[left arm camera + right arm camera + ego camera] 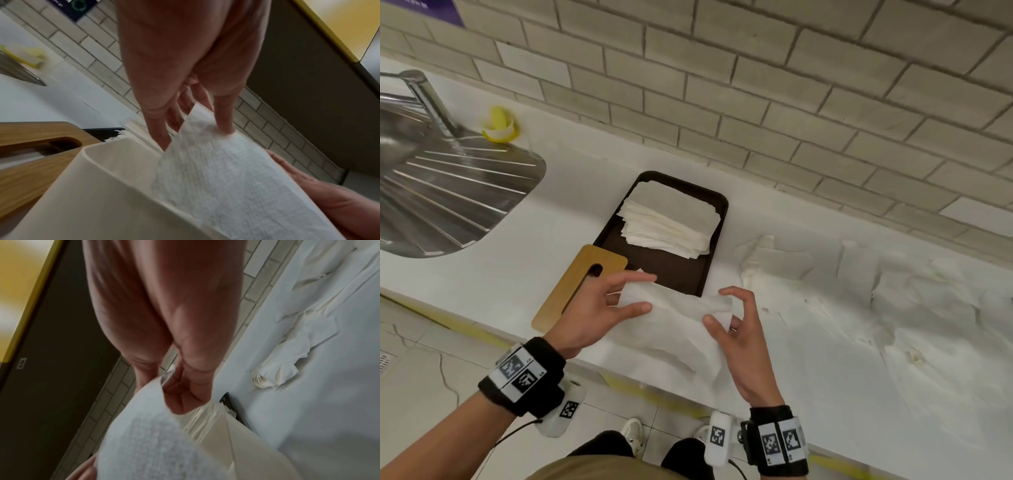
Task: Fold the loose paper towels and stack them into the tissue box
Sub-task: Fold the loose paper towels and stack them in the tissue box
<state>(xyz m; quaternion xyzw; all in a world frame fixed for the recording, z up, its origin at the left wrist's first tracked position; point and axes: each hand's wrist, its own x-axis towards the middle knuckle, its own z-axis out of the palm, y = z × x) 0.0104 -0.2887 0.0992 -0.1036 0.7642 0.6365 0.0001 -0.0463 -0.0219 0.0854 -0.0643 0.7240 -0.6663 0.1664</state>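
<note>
I hold one white paper towel [681, 315] stretched between both hands at the counter's front edge. My left hand [643, 293] pinches its left end between thumb and fingers. My right hand [722, 306] pinches the right end. In the wrist views the paper towel [226, 170] hangs over an open cream box [98, 186]; that box [246, 451] is hidden under the towel in the head view. Behind it a stack of folded towels [671, 219] lies on a dark tray [678, 274]. A wooden slotted lid [575, 284] lies to the left of the tray.
Loose crumpled paper towels [859, 291] spread over the white counter on the right. A steel sink drainer [448, 192] and tap [428, 92] sit at the far left, with a yellow object [500, 125] beside them. A brick-tiled wall runs behind.
</note>
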